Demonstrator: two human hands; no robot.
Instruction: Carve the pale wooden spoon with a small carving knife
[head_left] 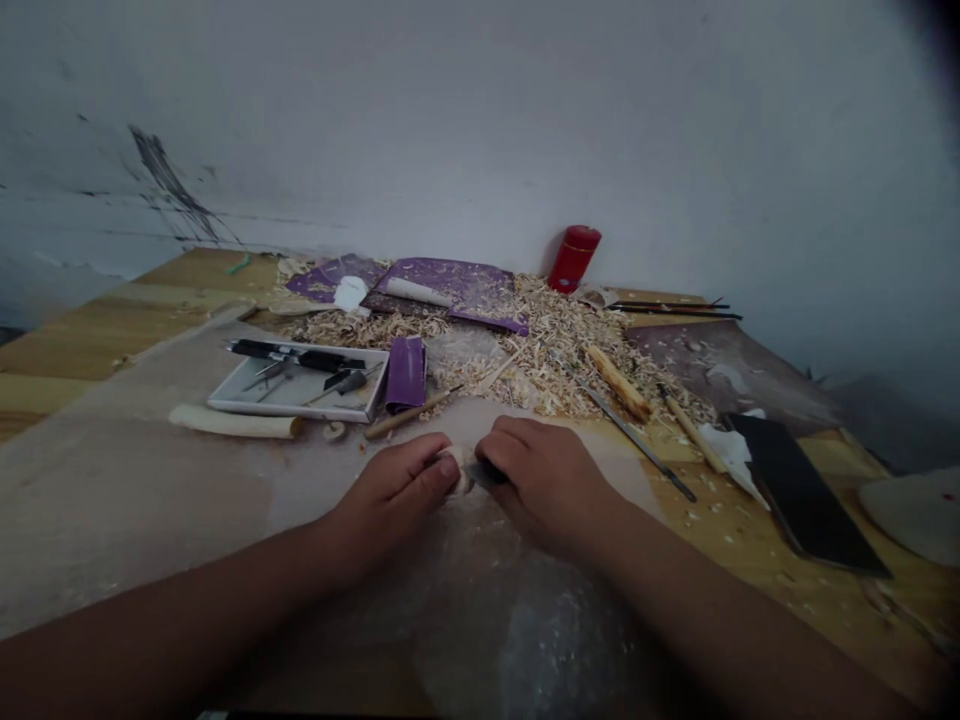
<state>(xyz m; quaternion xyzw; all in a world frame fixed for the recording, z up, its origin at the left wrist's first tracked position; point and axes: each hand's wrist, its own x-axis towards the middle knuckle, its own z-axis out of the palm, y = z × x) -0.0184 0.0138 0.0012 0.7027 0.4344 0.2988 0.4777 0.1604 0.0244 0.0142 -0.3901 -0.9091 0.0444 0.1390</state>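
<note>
Blade (478, 474) points left, axis crosswise.

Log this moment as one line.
left hand: holding small pale piece | right hand: holding dark tool against it | ahead: white tray, wood shavings, red container

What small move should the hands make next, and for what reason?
Perhaps the left hand should draw its thumb back slightly: the right hand holds a dark tool at the small pale piece, and the thumb is on that piece, close to the tool.
</note>
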